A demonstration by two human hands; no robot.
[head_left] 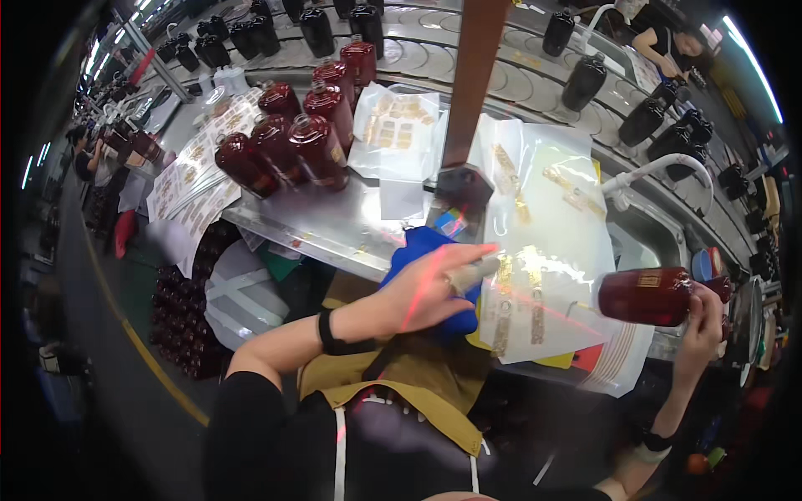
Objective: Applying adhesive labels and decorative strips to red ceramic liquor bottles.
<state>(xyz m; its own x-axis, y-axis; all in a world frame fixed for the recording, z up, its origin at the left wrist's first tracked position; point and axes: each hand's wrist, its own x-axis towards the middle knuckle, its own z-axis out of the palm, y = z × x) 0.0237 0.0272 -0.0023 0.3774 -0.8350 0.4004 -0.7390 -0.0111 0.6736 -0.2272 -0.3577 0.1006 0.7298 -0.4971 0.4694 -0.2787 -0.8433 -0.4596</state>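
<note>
My right hand (pixel 704 326) grips a dark red glass bottle (pixel 643 296) by one end. The bottle lies nearly level at the right, and a small gold mark shows on its side. My left hand (pixel 439 284) is over a blue cloth (pixel 426 246) at the front edge of the bench; its fingers stretch to the right, and a pale cover sits on one of them. Whether the hand presses on the cloth I cannot tell. Beside its fingertips lies a translucent sheet (pixel 535 238) with gold decals on it.
Several red bottles (pixel 317 150) stand on the metal bench (pixel 313 221) at the left, near printed decal sheets (pixel 196 167). A brown post (pixel 476 83) rises mid-bench. At the right is a sink (pixel 647 238) with a white curved tap (pixel 668 163). Behind, a conveyor carries black bottles (pixel 585 82).
</note>
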